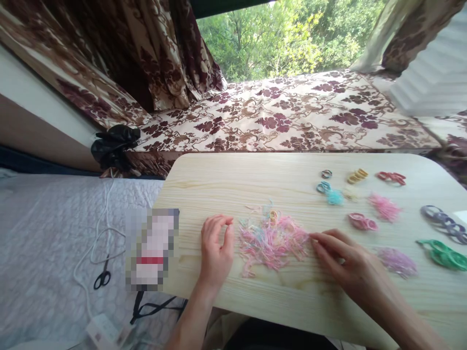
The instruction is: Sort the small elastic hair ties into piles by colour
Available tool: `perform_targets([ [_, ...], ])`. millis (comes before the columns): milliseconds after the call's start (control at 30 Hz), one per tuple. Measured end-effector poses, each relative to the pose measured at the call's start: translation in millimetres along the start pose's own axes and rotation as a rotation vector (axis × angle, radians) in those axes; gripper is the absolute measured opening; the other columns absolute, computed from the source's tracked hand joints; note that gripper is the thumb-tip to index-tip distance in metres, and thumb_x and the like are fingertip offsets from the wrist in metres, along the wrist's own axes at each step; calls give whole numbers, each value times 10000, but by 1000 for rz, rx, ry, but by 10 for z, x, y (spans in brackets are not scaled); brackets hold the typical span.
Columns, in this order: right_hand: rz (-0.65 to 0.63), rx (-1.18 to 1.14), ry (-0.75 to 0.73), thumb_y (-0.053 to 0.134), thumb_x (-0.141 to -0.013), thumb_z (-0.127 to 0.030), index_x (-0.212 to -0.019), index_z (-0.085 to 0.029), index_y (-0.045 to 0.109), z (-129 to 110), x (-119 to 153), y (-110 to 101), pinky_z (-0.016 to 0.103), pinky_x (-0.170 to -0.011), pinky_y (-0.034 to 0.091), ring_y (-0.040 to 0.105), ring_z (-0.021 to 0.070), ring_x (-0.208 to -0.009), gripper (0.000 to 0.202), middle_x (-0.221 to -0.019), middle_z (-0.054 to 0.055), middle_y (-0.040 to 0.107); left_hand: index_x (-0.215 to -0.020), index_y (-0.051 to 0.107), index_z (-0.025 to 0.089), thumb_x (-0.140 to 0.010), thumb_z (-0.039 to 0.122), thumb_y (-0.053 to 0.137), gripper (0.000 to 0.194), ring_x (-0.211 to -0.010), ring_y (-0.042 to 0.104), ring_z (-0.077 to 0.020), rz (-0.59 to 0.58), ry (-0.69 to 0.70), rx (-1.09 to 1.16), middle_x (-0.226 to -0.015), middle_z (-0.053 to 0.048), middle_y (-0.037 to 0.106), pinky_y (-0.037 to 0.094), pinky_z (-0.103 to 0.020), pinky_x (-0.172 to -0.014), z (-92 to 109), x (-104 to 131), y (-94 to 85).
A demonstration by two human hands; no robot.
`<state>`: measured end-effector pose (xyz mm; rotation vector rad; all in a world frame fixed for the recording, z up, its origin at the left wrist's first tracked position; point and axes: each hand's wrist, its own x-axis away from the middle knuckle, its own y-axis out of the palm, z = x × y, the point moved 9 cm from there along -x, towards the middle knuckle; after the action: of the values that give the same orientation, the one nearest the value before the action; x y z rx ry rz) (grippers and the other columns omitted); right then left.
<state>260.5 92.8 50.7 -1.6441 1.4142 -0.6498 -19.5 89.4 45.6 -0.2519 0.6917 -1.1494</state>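
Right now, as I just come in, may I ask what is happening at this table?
A person is handling a pile of thin, mostly pink pieces on the table. The right hand has its fingers at the pile's right edge; whether they hold a piece is unclear. The left hand is curled beside the left edge. Farther right lie smaller piles and coloured bands.

A home — bed (44, 228), floral curtains (168, 63)

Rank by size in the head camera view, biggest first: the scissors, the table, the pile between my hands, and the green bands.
1. Table
2. Pile
3. Green bands
4. Scissors
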Motion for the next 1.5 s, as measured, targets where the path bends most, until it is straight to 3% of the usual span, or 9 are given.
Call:
perform_targets([
  [133, -13, 42, -24, 460, -972, -413, -1023, -240, 716, -54, -24, 2, 233, -537, 493, 657, 123, -652, 314, -958, 43, 695, -960, 661, 208, -933, 246, 514, 155, -1063, 622, -222, -4, 6, -3, -1013, -68, 705, 482, -437, -1006, -7, 3, 9],
  [333, -6, 21, -29, 428, -968, -394, -834, -236, 695, -117, -1, -99, 233, -503, 473, 648, 124, -616, 337, -851, 35, 690, -951, 661, 209, -932, 245, 515, 151, -1075, 621, -224, -9, 4, -5, -1006, -64, 708, 461, -455, -1031, -12, 11, 15],
  [633, 32, 42, -64, 431, -968, -361, -901, -234, 697, -142, 62, -117, 226, -517, 487, 668, 120, -630, 303, -866, 28, 699, -947, 661, 208, -936, 243, 512, 153, -1060, 616, -224, -15, 18, -2, -990, -59, 699, 457, -445, -1013, -12, 6, 17],
  [933, 51, 57, -72, 459, -961, -371, -832, -253, 684, -127, 240, -225, 237, -499, 472, 652, 122, -605, 286, -829, 17, 684, -929, 668, 215, -928, 254, 526, 148, -1051, 617, -225, -15, 20, -7, -990, -57, 702, 453, -448, -1015, -21, 14, 23],
  [1200, 1, 32, 60, 447, -950, -409, -829, -260, 663, -19, 241, -98, 253, -545, 485, 660, 147, -680, 290, -858, 26, 684, -933, 672, 213, -929, 267, 522, 159, -1045, 617, -223, -31, 3, -11, -994, -57, 700, 451, -447, -1022, -41, 18, 27],
  [1333, -15, 51, 44, 433, -957, -376, -811, -259, 660, -56, 207, -61, 257, -567, 475, 654, 142, -683, 295, -839, 21, 680, -932, 673, 214, -930, 276, 522, 163, -1055, 616, -223, -30, 2, -18, -992, -56, 702, 452, -432, -1018, -48, 9, 26],
  [1500, 58, 117, -38, 416, -978, -359, -775, -246, 633, -131, 224, -85, 256, -551, 434, 628, 128, -639, 318, -767, 5, 651, -930, 674, 214, -927, 280, 524, 164, -1054, 617, -223, -30, 6, -19, -989, -55, 703, 447, -434, -1025, -51, 10, 27],
])
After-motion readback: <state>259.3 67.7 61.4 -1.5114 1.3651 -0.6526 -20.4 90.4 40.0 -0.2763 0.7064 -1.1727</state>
